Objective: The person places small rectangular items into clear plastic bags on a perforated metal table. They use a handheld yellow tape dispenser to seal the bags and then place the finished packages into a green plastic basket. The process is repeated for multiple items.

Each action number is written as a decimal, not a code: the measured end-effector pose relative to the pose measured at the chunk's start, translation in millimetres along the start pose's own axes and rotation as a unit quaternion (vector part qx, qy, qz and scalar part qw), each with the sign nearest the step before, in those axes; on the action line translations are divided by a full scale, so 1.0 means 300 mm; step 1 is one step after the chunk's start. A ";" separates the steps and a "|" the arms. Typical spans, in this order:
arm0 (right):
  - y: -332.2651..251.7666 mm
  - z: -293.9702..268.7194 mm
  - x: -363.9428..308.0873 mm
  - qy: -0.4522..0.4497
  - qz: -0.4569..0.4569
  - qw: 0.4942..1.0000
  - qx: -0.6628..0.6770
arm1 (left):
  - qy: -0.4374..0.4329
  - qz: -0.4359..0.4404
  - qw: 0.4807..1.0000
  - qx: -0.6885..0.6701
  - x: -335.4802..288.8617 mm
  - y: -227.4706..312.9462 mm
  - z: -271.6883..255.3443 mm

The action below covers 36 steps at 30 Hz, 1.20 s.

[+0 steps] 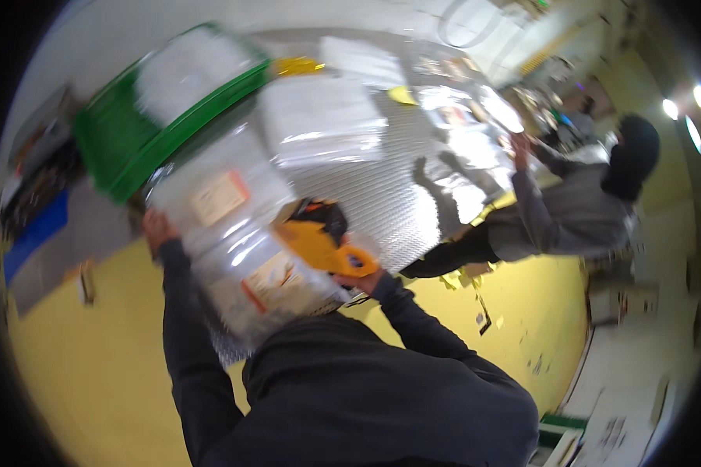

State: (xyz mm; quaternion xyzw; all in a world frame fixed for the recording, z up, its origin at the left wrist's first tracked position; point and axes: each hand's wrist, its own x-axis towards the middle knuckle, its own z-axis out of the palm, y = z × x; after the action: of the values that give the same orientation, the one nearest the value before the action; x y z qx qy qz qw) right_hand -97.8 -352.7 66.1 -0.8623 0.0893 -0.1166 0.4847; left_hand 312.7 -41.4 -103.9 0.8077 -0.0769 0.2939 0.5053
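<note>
Dispenser (311, 236) lies forward-left of the right grip (359, 281) grasping it, long axis slanting by the clear bag (249, 265), and we cannot tell whether the left grip (160, 226) is clenched.

Glare and shadow mark the blurred tabletop (366, 191).

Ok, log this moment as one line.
left hand: at labelled clear package's edge | right hand: holding orange-and-black tool | green tray: upper left | co-worker: right
</note>
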 end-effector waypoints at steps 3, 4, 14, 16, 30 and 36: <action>-0.029 0.006 0.001 -0.031 -0.012 0.998 0.062 | -0.011 0.075 0.997 0.035 -0.122 0.178 -0.125; -0.034 0.002 -0.002 -0.051 0.017 0.995 0.080 | -0.094 0.067 0.991 0.066 -0.168 0.249 -0.167; -0.003 0.036 0.011 -0.143 0.071 0.985 0.066 | -0.286 0.170 0.912 0.239 -0.407 0.615 -0.345; -0.003 0.033 0.015 -0.177 0.101 0.979 0.027 | -0.255 0.184 0.935 0.166 -0.466 0.605 -0.382; -0.023 -0.005 0.074 -0.144 -0.228 0.954 -0.130 | -0.287 0.190 0.931 0.118 -0.707 0.570 -0.592; -0.143 -0.137 0.120 -0.308 0.060 0.924 -0.218 | -0.382 0.108 0.903 0.165 -0.681 0.639 -0.629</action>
State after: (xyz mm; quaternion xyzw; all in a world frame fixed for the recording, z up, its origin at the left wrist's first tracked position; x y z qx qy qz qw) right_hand -73.3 -373.9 127.7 -0.9331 0.0100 0.2065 0.2944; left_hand -9.5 -5.6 -9.2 0.9166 -0.3011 0.0244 0.2618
